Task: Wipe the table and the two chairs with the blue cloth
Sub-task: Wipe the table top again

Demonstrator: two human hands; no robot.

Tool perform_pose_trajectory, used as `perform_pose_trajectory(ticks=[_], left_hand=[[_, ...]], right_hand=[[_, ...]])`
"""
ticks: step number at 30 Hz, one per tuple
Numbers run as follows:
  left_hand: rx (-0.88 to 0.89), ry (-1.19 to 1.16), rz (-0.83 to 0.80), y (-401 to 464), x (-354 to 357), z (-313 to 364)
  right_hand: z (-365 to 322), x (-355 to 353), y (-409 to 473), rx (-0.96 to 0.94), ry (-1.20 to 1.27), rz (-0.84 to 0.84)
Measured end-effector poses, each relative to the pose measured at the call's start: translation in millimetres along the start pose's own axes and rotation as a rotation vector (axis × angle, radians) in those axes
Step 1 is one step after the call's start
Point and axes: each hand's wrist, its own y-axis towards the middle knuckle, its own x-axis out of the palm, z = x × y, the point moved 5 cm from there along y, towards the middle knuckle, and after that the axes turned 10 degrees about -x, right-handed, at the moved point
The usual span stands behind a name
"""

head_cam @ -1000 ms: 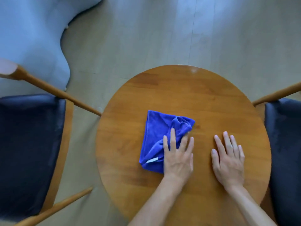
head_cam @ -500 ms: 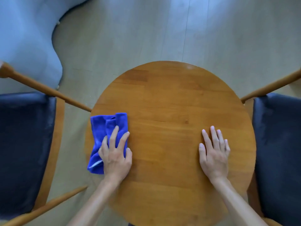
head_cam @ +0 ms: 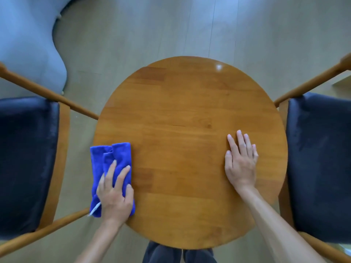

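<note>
A round wooden table [head_cam: 190, 114] fills the middle of the view. The folded blue cloth [head_cam: 115, 158] lies on the table's left edge, partly hanging over it. My left hand [head_cam: 115, 194] presses flat on the cloth's near half, fingers straight and spread. My right hand [head_cam: 241, 160] rests flat on the bare tabletop near the right edge. A chair with a dark seat cushion [head_cam: 26, 160] stands to the left, and a second chair of the same kind [head_cam: 321, 164] stands to the right.
Wooden armrests [head_cam: 49, 93] of both chairs angle toward the table. A pale blue upholstered piece [head_cam: 24, 44] sits on the floor at the far left. My legs in dark trousers [head_cam: 161, 253] show below the table's near edge.
My left hand slid the cloth from the table's middle to its left edge a second ago; over the last half second it has stayed there. My right hand remained flat on the table.
</note>
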Motion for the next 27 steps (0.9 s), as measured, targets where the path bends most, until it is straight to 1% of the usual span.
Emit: perform_pose_trajectory(ticks=[1, 3, 5, 7, 8, 9, 10, 11, 12, 13, 14, 15, 16, 17, 18, 19, 20, 21, 23, 24, 25, 27], left_hand=[[-0.022, -0.018, -0.005, -11.9, 5.4, 6.3], [-0.014, -0.051, -0.015, -54.9, 26.0, 41.3], [0.049, -0.086, -0.133, -111.7, 54.6, 95.8], [0.07, -0.16, -0.202, -157.5, 74.6, 156.1], [0.043, -0.247, -0.307, -171.2, 78.0, 182.2], [0.012, -0.353, -0.397, -176.3, 74.8, 201.9], [0.0, -0.433, -0.42, -168.5, 62.2, 212.4], [-0.017, -0.504, -0.439, -151.5, 46.2, 208.5], [-0.015, -0.556, -0.388, -128.9, 31.3, 193.1], [-0.039, -0.617, -0.305, -101.1, 17.4, 171.2], [-0.059, -0.594, -0.209, -70.4, 8.7, 144.4], [-0.073, -0.477, -0.135, -38.5, 2.8, 116.2], [-0.103, -0.318, -0.129, -9.2, 1.8, 91.0], [-0.155, -0.196, -0.179, 12.9, 2.4, 70.2], [-0.205, -0.096, -0.238, 26.9, 7.6, 54.4], [-0.211, -0.026, -0.276, 35.2, 14.2, 45.4], [-0.188, 0.033, -0.296, 39.4, 17.7, 42.0], [-0.164, 0.075, -0.293, 40.5, 19.4, 41.3], [-0.148, 0.131, -0.262, 40.3, 22.2, 42.0], [-0.157, 0.151, -0.261, 39.0, 23.4, 42.4], [-0.16, 0.166, -0.257, 38.1, 24.7, 42.1], [-0.146, 0.2, -0.227, 38.0, 26.0, 41.3]], right_hand=[[0.3, -0.4, 0.2, 0.011, 0.023, -0.015], [0.5, 0.0, -0.5, 0.029, 0.085, -0.059], [3.1, -1.9, 1.4, 0.039, 0.175, -0.116], [6.5, -12.3, 6.7, 0.058, 0.348, -0.162], [6.7, -22.7, 5.0, 0.089, 0.454, -0.169], [6.7, -35.8, -1.0, 0.116, 0.529, -0.15], [4.5, -50.9, -12.6, 0.12, 0.55, -0.099], [-1.6, -63.1, -31.6, 0.102, 0.522, -0.053], [-12.7, -68.1, -55.5, 0.077, 0.463, -0.047], [-28.1, -64.5, -80.1, 0.057, 0.395, -0.082], [-45.7, -54.2, -101.5, 0.042, 0.323, -0.141], [-63.5, -39.8, -117.3, 0.021, 0.234, -0.197], [-80.3, -24.8, -125.7, 0.007, 0.123, -0.238], [-94.0, -11.1, -126.9, 0.019, 0.021, -0.265], [-104.9, -2.1, -123.1, 0.064, -0.031, -0.27], [-116.0, 3.5, -120.3, 0.092, -0.062, -0.241], [-130.8, 7.1, -122.2, 0.065, -0.079, -0.222], [-148.9, 11.5, -130.1, -0.029, -0.074, -0.217], [-189.8, 22.3, -155.4, -0.314, 0.003, -0.248], [-203.3, 25.6, -165.7, -0.426, 0.059, -0.247], [-207.3, 27.3, -170.8, -0.501, 0.114, -0.219], [-188.9, 22.0, -166.1, -0.585, 0.157, -0.16]])
